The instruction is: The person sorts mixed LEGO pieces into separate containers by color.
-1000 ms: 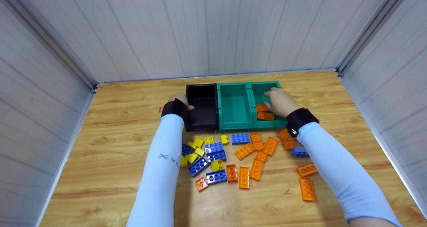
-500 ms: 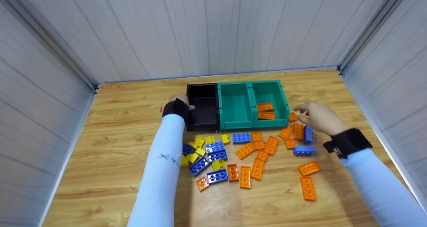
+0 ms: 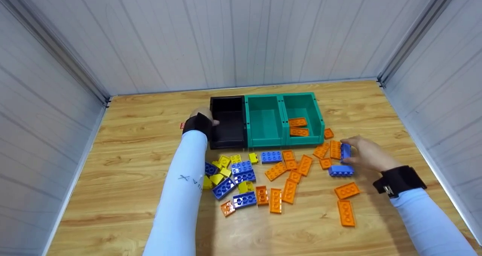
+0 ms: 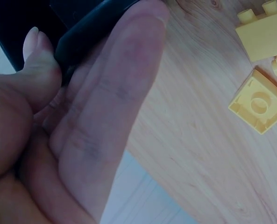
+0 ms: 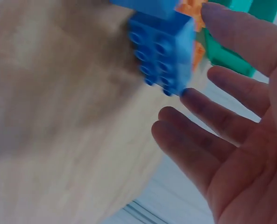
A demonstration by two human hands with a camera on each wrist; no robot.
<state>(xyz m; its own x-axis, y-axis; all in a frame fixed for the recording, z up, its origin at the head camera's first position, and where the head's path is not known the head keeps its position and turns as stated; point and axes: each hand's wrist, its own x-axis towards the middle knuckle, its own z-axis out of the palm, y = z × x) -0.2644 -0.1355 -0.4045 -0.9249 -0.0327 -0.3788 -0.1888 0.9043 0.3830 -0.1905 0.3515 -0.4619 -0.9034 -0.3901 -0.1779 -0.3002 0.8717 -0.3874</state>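
Observation:
My left hand [image 3: 201,113] holds the left wall of a black bin [image 3: 230,124]. In the left wrist view its thumb [image 4: 37,58] lies over the bin's rim and the fingers are on the outside. My right hand [image 3: 371,155] reaches over the right side of the table, fingers spread around a blue toy brick [image 3: 345,153]. The right wrist view has that blue brick [image 5: 164,51] standing on edge, studs showing, with a fingertip right at its corner. An orange brick [image 3: 335,150] lies directly left of it, and a second blue brick [image 3: 341,170] just in front.
Two green bins [image 3: 263,122] adjoin the black one; the right one contains two orange bricks [image 3: 298,131]. Yellow bricks [image 3: 216,179], blue bricks [image 3: 244,199] and orange bricks [image 3: 290,190] are scattered before the bins. White panel walls [image 3: 233,37] surround the table.
My right hand has left the right green bin, moved right past its edge, then come toward me to the blue brick. My left hand stays on the black bin.

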